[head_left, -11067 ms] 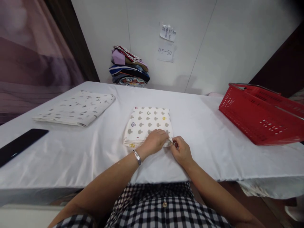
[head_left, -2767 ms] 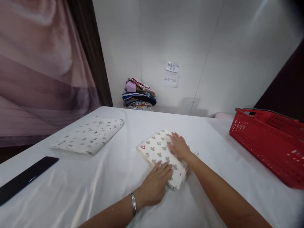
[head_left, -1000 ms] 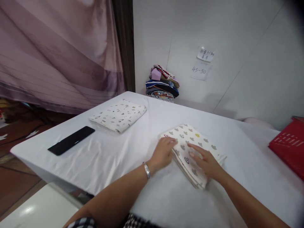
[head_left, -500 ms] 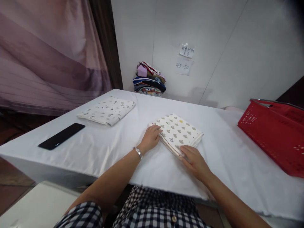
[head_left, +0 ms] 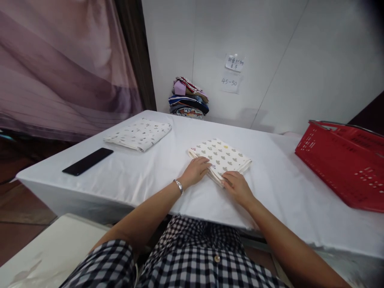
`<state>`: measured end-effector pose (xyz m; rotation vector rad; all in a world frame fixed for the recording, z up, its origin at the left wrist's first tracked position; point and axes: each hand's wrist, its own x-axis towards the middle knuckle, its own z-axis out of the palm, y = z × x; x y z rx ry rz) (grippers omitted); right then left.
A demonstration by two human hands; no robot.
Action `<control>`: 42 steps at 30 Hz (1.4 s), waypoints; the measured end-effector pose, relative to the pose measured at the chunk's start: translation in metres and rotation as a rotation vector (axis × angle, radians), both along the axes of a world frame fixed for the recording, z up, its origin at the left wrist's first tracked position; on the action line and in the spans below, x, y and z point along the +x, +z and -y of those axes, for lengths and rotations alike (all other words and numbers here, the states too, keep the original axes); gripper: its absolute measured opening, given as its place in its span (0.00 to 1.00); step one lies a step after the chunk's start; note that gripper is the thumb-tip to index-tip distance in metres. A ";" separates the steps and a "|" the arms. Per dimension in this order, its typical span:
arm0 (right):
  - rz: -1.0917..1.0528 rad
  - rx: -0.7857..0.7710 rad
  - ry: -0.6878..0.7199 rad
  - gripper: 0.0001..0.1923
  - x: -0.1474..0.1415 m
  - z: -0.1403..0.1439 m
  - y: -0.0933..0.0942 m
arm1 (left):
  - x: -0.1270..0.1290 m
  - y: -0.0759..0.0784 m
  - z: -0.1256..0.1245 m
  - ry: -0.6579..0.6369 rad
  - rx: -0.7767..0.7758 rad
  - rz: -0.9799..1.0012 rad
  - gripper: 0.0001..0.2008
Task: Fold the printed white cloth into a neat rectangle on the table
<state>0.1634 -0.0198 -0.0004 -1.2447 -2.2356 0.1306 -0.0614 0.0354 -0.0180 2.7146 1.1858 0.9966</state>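
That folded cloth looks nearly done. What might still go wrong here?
Both hands, left hand and right hand, rest on the near edge of the patterned cloth, which lies askew; a tug could skew its layers. The white tablecloth looks smooth, so the bundle might slide. The phone lies near the table's edge.

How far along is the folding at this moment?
Done: one speckled cloth lies folded at the far left of the table. In hand: the mushroom-print cloth is folded into a compact rectangle, left hand and right hand resting on its near edge. Left: whether the red basket holds more cannot be seen.
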 end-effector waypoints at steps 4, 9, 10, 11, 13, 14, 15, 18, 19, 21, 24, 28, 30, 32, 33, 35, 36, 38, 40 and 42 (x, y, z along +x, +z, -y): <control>0.047 0.004 -0.008 0.14 0.001 -0.001 0.002 | 0.005 0.003 0.002 -0.048 -0.024 -0.012 0.13; 0.028 0.062 -0.012 0.12 0.001 -0.002 -0.001 | 0.008 0.004 0.003 -0.074 -0.025 0.000 0.13; 0.039 0.078 0.004 0.11 0.002 -0.001 -0.003 | 0.010 0.003 0.004 -0.084 -0.025 0.007 0.13; 0.057 0.093 0.020 0.10 0.002 0.000 -0.004 | 0.011 0.003 0.005 -0.099 -0.024 0.015 0.13; 0.105 0.119 0.032 0.09 0.003 0.002 -0.006 | 0.014 0.002 0.006 -0.135 -0.024 0.029 0.13; 0.131 0.128 0.031 0.10 0.004 0.004 -0.007 | 0.015 0.002 0.007 -0.153 -0.025 0.034 0.13; 0.158 0.132 0.029 0.10 0.004 0.006 -0.007 | 0.016 0.002 0.007 -0.167 -0.028 0.038 0.13; 0.222 0.135 0.029 0.11 0.004 0.008 -0.007 | 0.016 0.001 0.007 -0.180 -0.046 0.039 0.14; 0.232 0.135 0.032 0.11 0.004 0.009 -0.007 | 0.016 0.001 0.007 -0.182 -0.052 0.036 0.15; 0.230 0.132 0.052 0.11 0.005 0.009 -0.008 | 0.014 0.001 0.006 -0.190 -0.062 0.027 0.16; 0.195 0.118 0.098 0.12 0.007 0.006 -0.007 | 0.012 0.002 0.005 -0.194 -0.073 0.021 0.15; 0.123 0.150 0.092 0.13 0.011 -0.001 0.000 | 0.018 0.008 0.003 -0.134 -0.101 0.034 0.10; 0.080 0.205 0.037 0.12 0.013 -0.004 0.003 | 0.024 0.012 0.001 -0.068 -0.114 0.056 0.09; 0.089 0.231 0.011 0.12 0.013 -0.007 0.003 | 0.029 0.014 0.001 0.001 -0.116 0.071 0.09; 0.114 0.225 0.020 0.12 0.013 -0.007 0.003 | 0.030 0.014 0.002 0.023 -0.114 0.068 0.10; 0.167 0.194 0.053 0.12 0.013 -0.006 0.001 | 0.031 0.013 0.005 0.035 -0.096 0.052 0.11; 0.177 0.183 0.061 0.11 0.013 -0.005 -0.001 | 0.030 0.012 0.008 0.043 -0.076 0.051 0.11; 0.159 0.176 0.049 0.12 0.013 -0.004 -0.002 | 0.027 0.009 0.014 0.094 -0.021 0.063 0.09; 0.138 0.176 0.033 0.12 0.013 -0.004 -0.003 | 0.024 0.007 0.021 0.158 0.018 0.064 0.06; 0.141 0.180 0.024 0.12 0.012 -0.005 -0.002 | 0.024 0.006 0.026 0.159 0.008 0.013 0.06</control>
